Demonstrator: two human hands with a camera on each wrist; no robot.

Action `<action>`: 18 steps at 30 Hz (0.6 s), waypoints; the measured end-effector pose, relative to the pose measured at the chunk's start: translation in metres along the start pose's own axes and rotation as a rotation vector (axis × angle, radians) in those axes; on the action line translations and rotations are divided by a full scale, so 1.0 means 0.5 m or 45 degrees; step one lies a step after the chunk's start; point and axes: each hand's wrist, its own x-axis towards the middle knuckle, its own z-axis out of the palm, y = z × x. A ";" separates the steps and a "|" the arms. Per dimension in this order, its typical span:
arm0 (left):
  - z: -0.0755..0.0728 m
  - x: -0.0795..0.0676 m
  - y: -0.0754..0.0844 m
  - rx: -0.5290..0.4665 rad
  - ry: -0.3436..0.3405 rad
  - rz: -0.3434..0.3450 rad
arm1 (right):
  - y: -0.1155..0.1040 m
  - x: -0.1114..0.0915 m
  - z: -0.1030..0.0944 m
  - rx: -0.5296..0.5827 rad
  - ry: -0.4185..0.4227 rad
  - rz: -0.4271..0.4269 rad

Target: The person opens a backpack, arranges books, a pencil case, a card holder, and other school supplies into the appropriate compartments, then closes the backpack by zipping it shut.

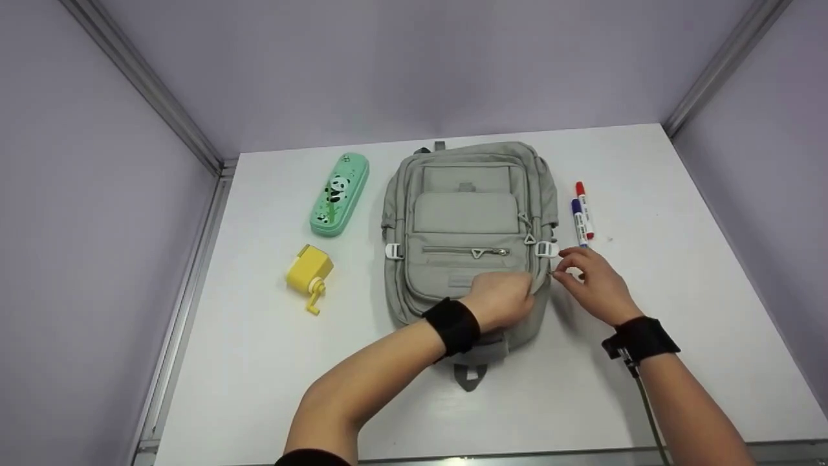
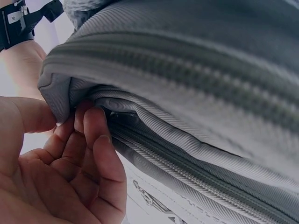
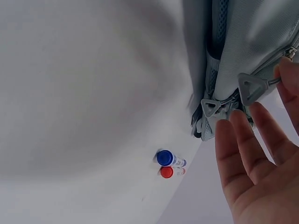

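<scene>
A grey-green backpack (image 1: 466, 213) lies front side up on the white table. My left hand (image 1: 501, 299) grips the fabric at its lower right edge; in the left wrist view, the thumb and fingers (image 2: 108, 161) pinch a fold beside an open-looking zipper (image 2: 187, 175). At the bag's right side, my right hand (image 1: 595, 285) pinches the cord of a triangular zipper pull (image 3: 252, 88) between thumb and finger. The other fingers (image 3: 229, 154) stay extended. A second triangular pull (image 3: 211, 107) hangs nearby. The left fingertips are hidden in the head view.
Blue (image 1: 579, 223) and red (image 1: 585, 210) markers lie right of the bag. To its left are a green panda pencil case (image 1: 341, 194) and a yellow pencil sharpener with a crank (image 1: 310, 270). Grey walls (image 1: 414, 71) border the table.
</scene>
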 end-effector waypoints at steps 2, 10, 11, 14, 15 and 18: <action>0.000 -0.001 -0.001 0.004 0.004 0.003 | 0.003 0.004 0.001 -0.013 0.013 0.002; 0.000 -0.002 -0.001 0.023 0.021 -0.001 | 0.013 0.018 0.002 -0.027 0.067 -0.019; 0.000 -0.002 -0.001 0.028 0.022 -0.001 | 0.015 0.020 0.002 -0.027 0.073 -0.028; -0.001 -0.002 -0.001 0.039 0.020 -0.001 | 0.019 0.025 0.001 -0.027 0.098 -0.052; -0.001 -0.002 -0.001 0.040 0.019 0.000 | 0.021 0.027 0.001 -0.028 0.106 -0.056; 0.000 -0.001 -0.001 0.038 0.016 0.002 | 0.025 0.033 0.000 -0.043 0.126 -0.061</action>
